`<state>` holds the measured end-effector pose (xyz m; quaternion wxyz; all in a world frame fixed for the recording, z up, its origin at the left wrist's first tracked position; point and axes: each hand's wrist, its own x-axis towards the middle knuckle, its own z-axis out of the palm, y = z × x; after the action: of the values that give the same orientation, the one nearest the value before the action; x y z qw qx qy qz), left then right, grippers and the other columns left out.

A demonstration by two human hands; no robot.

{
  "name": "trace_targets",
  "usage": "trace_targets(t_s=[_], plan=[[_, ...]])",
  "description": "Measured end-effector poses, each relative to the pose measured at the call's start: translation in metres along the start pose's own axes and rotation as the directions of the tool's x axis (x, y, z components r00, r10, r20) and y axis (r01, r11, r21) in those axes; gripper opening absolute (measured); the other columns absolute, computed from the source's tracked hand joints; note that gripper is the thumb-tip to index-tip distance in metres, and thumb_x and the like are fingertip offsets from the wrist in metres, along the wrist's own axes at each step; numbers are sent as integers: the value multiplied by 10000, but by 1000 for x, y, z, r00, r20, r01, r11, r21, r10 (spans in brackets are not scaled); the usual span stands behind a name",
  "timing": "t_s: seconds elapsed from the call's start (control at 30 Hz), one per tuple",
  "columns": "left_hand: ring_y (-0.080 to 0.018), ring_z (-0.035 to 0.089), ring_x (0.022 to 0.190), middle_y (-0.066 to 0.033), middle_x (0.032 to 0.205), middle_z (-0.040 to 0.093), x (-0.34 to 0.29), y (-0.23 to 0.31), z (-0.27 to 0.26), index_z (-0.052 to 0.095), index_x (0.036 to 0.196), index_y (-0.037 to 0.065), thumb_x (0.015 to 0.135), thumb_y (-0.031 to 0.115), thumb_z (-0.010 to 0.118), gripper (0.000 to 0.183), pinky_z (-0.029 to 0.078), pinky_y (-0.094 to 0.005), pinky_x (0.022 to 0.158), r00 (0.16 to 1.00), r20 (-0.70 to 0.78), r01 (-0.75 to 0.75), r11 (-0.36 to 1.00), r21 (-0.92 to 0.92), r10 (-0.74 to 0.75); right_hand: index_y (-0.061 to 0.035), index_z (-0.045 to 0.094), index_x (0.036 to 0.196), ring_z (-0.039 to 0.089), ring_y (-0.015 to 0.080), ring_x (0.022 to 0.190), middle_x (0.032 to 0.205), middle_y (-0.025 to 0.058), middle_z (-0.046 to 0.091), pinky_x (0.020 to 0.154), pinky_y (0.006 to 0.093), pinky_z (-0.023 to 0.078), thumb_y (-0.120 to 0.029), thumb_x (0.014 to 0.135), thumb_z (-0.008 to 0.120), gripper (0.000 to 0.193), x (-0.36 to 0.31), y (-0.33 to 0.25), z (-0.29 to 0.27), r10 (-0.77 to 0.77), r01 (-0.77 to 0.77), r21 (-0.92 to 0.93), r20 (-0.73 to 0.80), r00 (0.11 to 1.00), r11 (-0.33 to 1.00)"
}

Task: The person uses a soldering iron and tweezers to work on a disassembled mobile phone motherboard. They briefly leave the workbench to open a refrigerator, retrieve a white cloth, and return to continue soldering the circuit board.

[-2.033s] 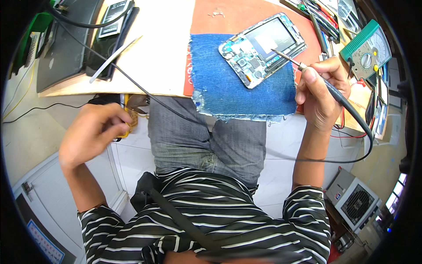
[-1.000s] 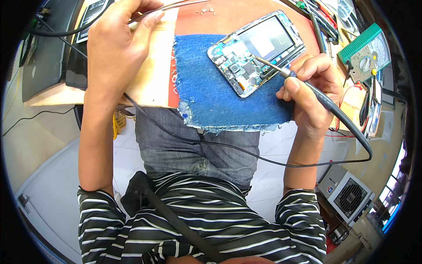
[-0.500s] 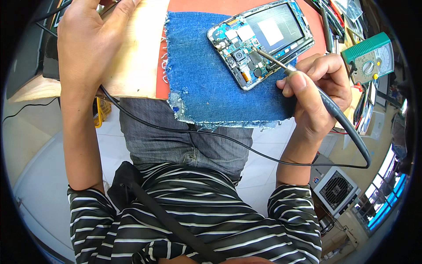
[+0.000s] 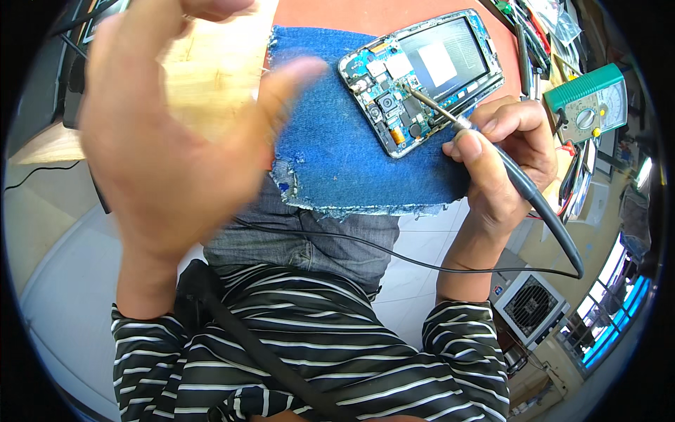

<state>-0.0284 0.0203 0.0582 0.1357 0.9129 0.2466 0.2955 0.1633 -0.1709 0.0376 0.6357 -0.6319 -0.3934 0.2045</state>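
Observation:
My right hand grips a soldering iron like a pen. Its thin metal tip reaches onto the blue circuit board of an opened phone; whether it touches a part there is too small to tell. The phone lies tilted on a frayed piece of denim. Raised over the left side of the bench, my left hand is blurred by motion, its thumb spread wide toward the denim. Nothing shows in its grasp, though its fingertips run out of the top of the picture.
An orange-red mat lies under the denim, beside bare wood. A green-and-grey analog multimeter stands at the right, near piled hand tools. The iron's black cord hangs across my lap.
My left hand has come away from the upper left, nearer and to the right, its thumb now spread. The right hand stays at the phone with the soldering iron. The whole view has shifted slightly.

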Motion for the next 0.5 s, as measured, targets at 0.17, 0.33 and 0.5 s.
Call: trace_targets(t_s=[0.17, 0.33, 0.5], plan=[[-288, 570, 1086, -108, 1160, 633, -23, 29, 22, 560, 1166, 50, 587, 227, 984, 739, 438, -400, 936, 981, 186, -23, 978, -205, 62, -15, 581, 907, 617, 134, 696, 828, 93, 630, 673, 245, 521, 41, 787, 779, 238, 1, -1, 0, -18, 18, -29, -22, 1000, 999], [-303, 551, 1062, -97, 1139, 637, -13, 39, 34, 544, 1167, 69, 552, 164, 967, 752, 418, -422, 954, 989, 136, -20, 973, -229, 52, -11, 604, 936, 612, 113, 773, 871, 84, 663, 721, 231, 501, 64, 762, 830, 295, 0, -3, -1, -13, 14, 44, -24, 1000, 999], [-290, 602, 1116, -145, 1177, 638, -2, 27, 27, 491, 1184, 56, 602, 48, 910, 717, 464, -384, 994, 974, 213, 16, 906, -422, 82, 14, 612, 977, 695, 140, 699, 850, 112, 712, 636, 218, 556, 48, 776, 847, 311, -4, -16, 6, 74, -69, 74, -69, 995, 995]])
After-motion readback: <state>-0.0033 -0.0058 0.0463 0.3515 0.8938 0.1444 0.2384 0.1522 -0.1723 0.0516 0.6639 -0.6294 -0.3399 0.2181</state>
